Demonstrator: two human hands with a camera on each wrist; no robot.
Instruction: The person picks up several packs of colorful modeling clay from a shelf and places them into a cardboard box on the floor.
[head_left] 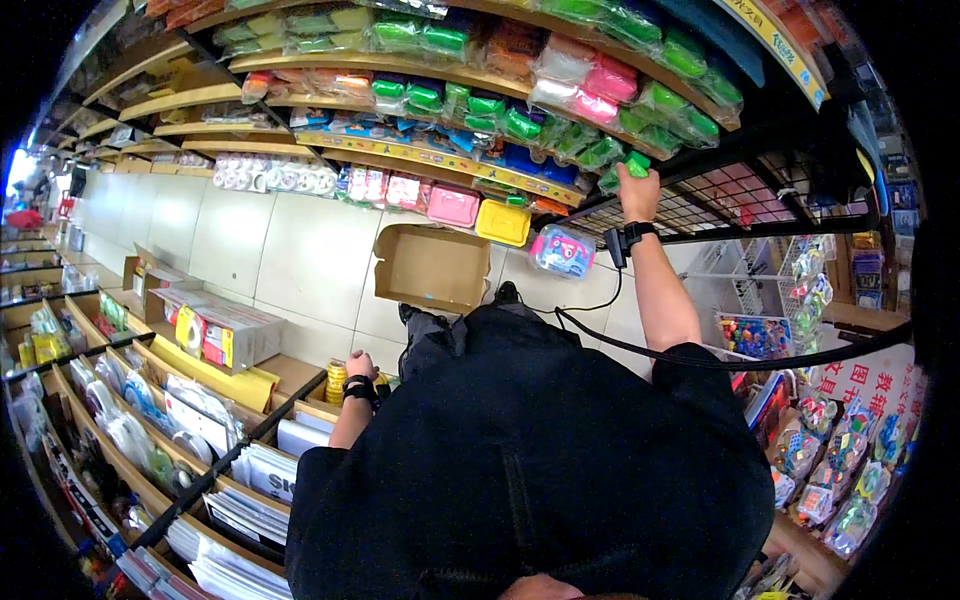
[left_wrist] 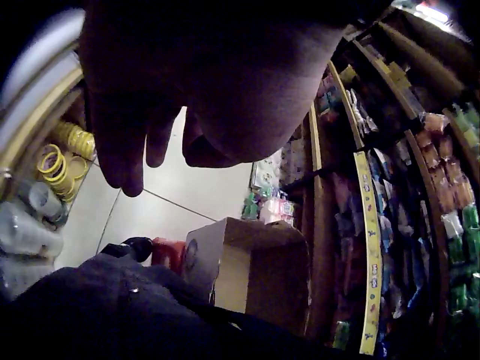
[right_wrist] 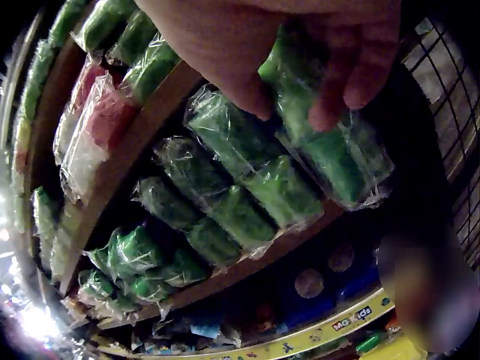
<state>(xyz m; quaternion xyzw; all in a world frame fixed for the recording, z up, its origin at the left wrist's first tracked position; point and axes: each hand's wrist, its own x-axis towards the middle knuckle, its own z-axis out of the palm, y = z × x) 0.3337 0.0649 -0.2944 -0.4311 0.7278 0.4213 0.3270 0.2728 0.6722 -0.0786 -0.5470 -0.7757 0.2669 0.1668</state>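
My right hand [head_left: 638, 192] is raised to the right end of a shelf and grips a clear-wrapped pack of green material [right_wrist: 341, 161] between thumb and fingers. Just left of that pack, more wrapped green packs [right_wrist: 236, 214] lie side by side along the same shelf. Down by my left side, my left hand [head_left: 360, 366] hangs with loosely bent fingers and holds nothing. Close to it, yellow rings or rolls [left_wrist: 64, 165] are stacked in a bin.
An open cardboard box [head_left: 432, 268] stands on the floor before my feet. Beside it are a yellow box [head_left: 503, 222] and a clear tub [head_left: 562, 252]. A black wire rack [head_left: 720, 200] borders the shelf on the right. A black cable [head_left: 700, 357] runs from my right wrist area.
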